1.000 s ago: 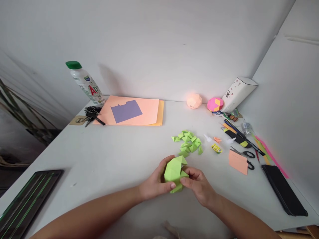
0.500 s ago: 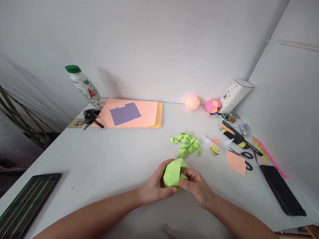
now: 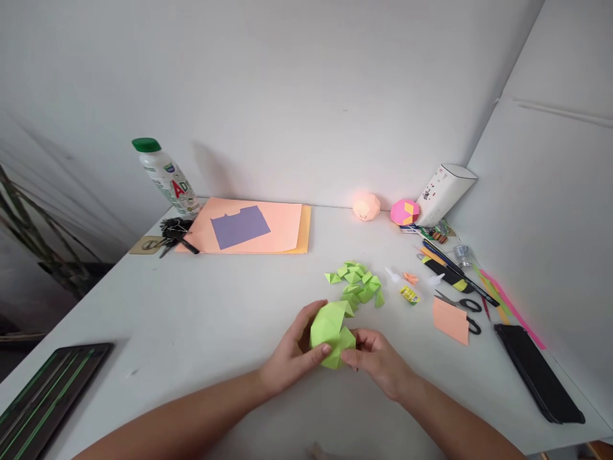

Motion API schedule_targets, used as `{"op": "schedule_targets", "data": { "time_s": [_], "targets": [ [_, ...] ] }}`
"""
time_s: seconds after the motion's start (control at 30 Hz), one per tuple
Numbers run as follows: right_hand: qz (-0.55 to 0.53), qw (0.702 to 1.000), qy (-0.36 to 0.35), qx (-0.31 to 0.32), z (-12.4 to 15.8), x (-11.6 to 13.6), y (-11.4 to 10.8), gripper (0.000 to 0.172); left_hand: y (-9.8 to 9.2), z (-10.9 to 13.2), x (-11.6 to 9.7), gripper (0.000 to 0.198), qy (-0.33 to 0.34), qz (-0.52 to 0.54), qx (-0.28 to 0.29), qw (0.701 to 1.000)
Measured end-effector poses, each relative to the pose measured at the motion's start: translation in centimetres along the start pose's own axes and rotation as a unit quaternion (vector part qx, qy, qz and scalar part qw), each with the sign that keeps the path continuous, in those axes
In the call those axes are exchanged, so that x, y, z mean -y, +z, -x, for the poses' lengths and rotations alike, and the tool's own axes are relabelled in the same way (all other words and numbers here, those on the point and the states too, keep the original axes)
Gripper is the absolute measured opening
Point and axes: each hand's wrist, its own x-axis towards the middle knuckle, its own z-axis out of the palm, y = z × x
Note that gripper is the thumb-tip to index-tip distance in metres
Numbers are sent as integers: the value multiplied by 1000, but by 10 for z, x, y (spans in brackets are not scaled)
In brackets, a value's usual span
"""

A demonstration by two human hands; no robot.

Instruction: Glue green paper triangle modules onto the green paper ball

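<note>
A green faceted paper ball [image 3: 328, 332], open on its right side, is held low over the table's front. My left hand [image 3: 294, 348] wraps its left side, thumb across the front and fingers behind. With thumb and fingers, my right hand [image 3: 376, 358] pinches a folded flap at the ball's lower right edge; the fingertips behind are partly hidden. Just beyond the ball lies a loose pile of small folded green paper pieces [image 3: 359, 281]. Right of the pile is a small yellow-labelled item [image 3: 410, 294], near small orange paper bits [image 3: 410, 278].
Scissors [image 3: 472, 305] lie partly under an orange paper [image 3: 451, 321] at right, near pens [image 3: 457, 265] and a black phone-like case [image 3: 539, 374]. Paper sheets [image 3: 287, 223], a bottle [image 3: 170, 182] and keys [image 3: 175, 233] stand back left. Two paper balls [image 3: 366, 207] rest by the wall.
The green ball has turned a little in my hands, and its lower right flap now faces me more. My right fingers have shifted lower along its edge. The camera view has tilted slightly.
</note>
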Motion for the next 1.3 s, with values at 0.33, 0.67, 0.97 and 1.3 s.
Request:
{"op": "schedule_targets", "data": {
  "time_s": [0.33,0.67,0.97,1.3],
  "targets": [
    [-57,993,-80,-70,-1,-8,8,24,12,29,2,22,48,-217,114,968],
    [100,982,-153,-46,1,-14,15,24,28,15,-1,33,-199,354,85,910],
    [316,916,-246,-11,4,-15,16,23,14,-2,0,21,-181,361,37,914],
    [444,845,-258,-148,-5,18,-40,32,-7,-17,-9,22,-225,331,-53,915]
  ]
}}
